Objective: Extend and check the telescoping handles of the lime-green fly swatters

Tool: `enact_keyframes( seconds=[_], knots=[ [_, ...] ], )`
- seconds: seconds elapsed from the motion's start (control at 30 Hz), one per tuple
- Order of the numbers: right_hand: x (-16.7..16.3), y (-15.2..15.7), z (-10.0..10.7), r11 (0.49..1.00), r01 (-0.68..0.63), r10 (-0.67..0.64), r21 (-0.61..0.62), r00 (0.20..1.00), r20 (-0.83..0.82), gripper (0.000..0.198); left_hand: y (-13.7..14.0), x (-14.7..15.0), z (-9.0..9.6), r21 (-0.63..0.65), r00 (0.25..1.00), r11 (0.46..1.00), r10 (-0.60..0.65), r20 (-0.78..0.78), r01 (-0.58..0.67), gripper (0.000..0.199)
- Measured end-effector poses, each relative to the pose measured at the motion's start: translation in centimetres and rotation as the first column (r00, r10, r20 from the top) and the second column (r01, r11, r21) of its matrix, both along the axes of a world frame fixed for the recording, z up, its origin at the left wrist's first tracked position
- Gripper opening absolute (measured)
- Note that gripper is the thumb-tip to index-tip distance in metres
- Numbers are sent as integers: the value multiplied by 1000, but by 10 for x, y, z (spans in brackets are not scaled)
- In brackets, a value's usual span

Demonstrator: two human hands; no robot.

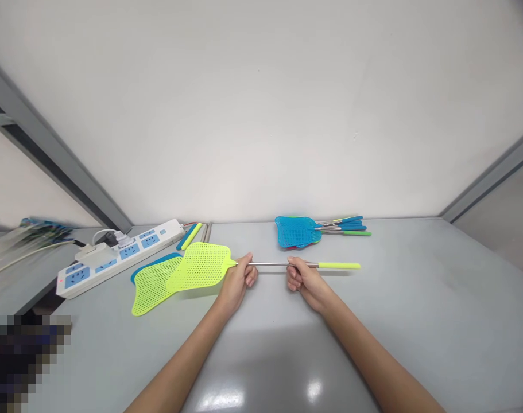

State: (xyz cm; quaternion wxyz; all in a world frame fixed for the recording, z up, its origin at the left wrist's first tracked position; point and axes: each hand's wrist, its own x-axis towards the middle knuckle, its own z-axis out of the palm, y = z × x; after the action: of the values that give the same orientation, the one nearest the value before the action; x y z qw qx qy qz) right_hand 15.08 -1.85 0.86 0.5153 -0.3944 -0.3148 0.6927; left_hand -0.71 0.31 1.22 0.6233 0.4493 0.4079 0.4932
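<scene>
A yellow-green fly swatter [205,265] with a metal rod and a yellow-green grip is held level above the table by both hands. My left hand [239,281] is closed on the rod just beside the perforated head. Farther right, my right hand [304,279] pinches the rod close to the grip. Under the held head, to the left, lie another yellow-green swatter head [154,285] and a blue one [141,268], partly covered. Beyond my hands rests a stack of swatters [298,232], blue on top, their handles pointing right.
A white power strip [127,255] with plugs and cables lies at the left. Near the wall are loose blue and yellow-green grips [191,236] and metal rods [206,232]. Plastic-wrapped items [33,238] sit at far left. A white wall [261,115] closes off the back of the grey table [416,310].
</scene>
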Motion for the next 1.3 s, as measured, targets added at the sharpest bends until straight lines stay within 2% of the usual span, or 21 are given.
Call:
enact_keyframes(
  seconds=[0.23,0.47,0.63,0.73,0.93,1.1,1.3],
  knots=[
    [2,0,-1,998,-58,58,13,998,-8,34,1,2,-3,0,1000,1000,27,3,-27,42],
    [-3,-4,2,992,-125,125,8,992,-31,35,1,0,-4,68,996,997,-36,-84,42,41],
    [-8,-7,3,990,-143,143,11,988,-63,34,-3,2,-3,85,980,989,-104,-170,120,41],
    [-11,-8,3,989,-146,147,11,986,-78,34,-6,4,-2,76,973,989,-108,-203,126,42],
    [-14,-10,3,989,-151,151,14,985,-78,35,-12,11,0,29,972,989,-136,-191,144,43],
    [-16,-11,4,986,-165,166,20,983,-75,36,-16,13,2,42,962,987,-139,-233,153,43],
    [-19,-16,6,983,-179,180,36,983,-22,36,-19,17,3,22,948,966,-246,-203,256,40]
  ],
)
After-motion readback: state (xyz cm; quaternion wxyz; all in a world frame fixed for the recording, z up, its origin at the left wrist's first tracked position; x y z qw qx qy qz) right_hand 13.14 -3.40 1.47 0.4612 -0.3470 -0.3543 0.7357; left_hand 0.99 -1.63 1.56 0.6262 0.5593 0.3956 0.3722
